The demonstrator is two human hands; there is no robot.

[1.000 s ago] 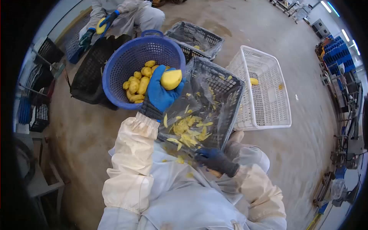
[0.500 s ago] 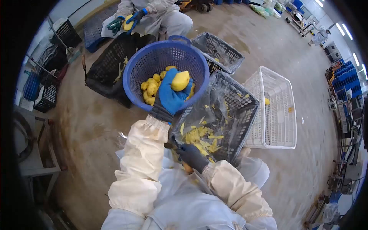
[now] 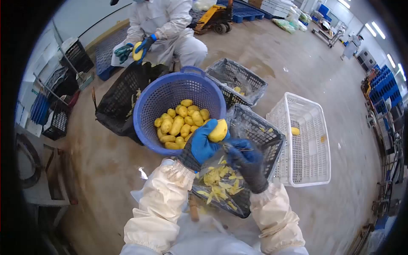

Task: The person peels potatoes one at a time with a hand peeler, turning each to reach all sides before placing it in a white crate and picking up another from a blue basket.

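My left hand [image 3: 202, 146], in a blue glove, grips a yellow potato [image 3: 219, 131] over the near right rim of the blue basket [image 3: 142, 91]. Several similar potatoes [image 3: 177, 126] lie inside that basket. My right hand [image 3: 248, 163], in a dark glove, is closed and raised just right of the held potato. A thin object seems to show at its fingers, but blur hides what it is. Below both hands, a black crate [image 3: 278, 151] lined with clear plastic contains yellow peel strips [image 3: 219, 182].
A white crate [image 3: 309, 184] with one yellow piece [image 3: 295, 131] inside stands at right. Further black crates [image 3: 244, 70] [image 3: 112, 102] flank the basket. Beyond them a seated co-worker [image 3: 170, 25] holds a yellow potato [image 3: 137, 51]. A yellow pallet jack [image 3: 212, 19] stands behind.
My left hand has come back from above the basket toward me and right, still holding the potato. The right hand has risen from near my lap to beside it. The view has shifted slightly.
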